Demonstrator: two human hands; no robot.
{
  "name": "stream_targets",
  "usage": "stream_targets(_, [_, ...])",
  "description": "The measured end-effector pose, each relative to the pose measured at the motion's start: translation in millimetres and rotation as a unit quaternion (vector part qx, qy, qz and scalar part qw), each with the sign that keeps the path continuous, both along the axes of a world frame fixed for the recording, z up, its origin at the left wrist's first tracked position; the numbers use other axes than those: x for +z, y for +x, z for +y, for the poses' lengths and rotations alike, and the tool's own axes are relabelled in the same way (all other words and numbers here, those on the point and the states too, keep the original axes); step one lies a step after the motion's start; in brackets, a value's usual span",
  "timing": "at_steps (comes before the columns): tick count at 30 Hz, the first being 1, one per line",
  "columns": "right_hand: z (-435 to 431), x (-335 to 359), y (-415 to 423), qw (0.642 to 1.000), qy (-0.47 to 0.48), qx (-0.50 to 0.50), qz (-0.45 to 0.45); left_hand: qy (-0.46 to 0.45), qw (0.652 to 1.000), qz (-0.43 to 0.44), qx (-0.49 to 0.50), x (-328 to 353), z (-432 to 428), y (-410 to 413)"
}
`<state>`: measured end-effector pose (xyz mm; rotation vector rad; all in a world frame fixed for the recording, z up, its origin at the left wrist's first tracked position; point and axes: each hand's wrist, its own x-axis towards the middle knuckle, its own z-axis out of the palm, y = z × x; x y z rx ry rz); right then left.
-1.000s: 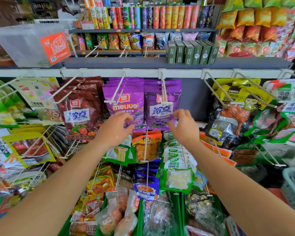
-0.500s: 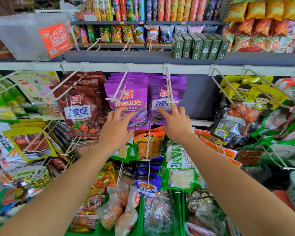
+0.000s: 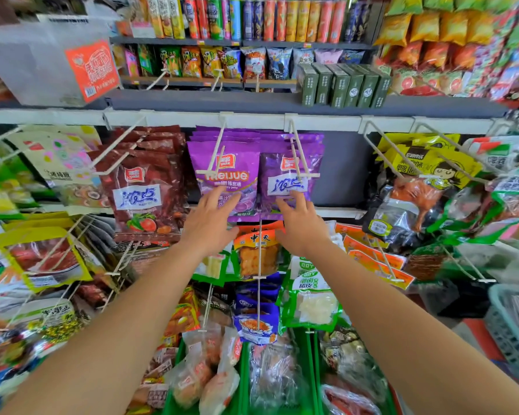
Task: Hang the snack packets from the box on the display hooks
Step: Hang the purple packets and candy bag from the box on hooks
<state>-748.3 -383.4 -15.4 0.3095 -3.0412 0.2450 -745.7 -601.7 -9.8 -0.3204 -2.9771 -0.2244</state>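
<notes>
Two stacks of purple snack packets hang side by side on white display hooks in the middle of the rack. My left hand [image 3: 212, 218] lies with straight fingers against the lower half of the left purple packet [image 3: 222, 163]. My right hand [image 3: 300, 223] touches the bottom of the right purple packet [image 3: 282, 187] with spread fingers; that packet hangs on the right hook [image 3: 297, 157]. Neither hand grips anything. The box is not in view.
Dark red packets [image 3: 144, 187] hang to the left, yellow and green packets [image 3: 426, 163] to the right. More hooks with packets hang below my hands. A shelf [image 3: 252, 100] above carries green boxes and chip cans. A basket's rim [image 3: 510, 322] shows at the lower right.
Both hands have risen from below the purple packets and now rest flat on their fronts. The right hand has slid left and up against the right packet. The view has shifted slightly upward.
</notes>
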Motion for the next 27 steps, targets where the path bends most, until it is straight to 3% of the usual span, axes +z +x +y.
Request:
stream_targets(13, [-136.8, 13.0, 43.0, 0.992, -0.004, 0.127, -0.006, 0.095, 0.993, 0.034, 0.059, 8.2, -127.0, 86.9])
stream_targets(17, [-192.6, 15.2, 51.8, 0.983, -0.023, 0.18, -0.004, 0.058, 0.987, 0.0, 0.149, 12.8, -185.1, 119.7])
stream_targets(27, [-287.3, -7.7, 74.8, 0.943, -0.003, 0.328, -0.048, 0.086, 0.939, -0.064, 0.325, -21.2, -268.1, 225.4])
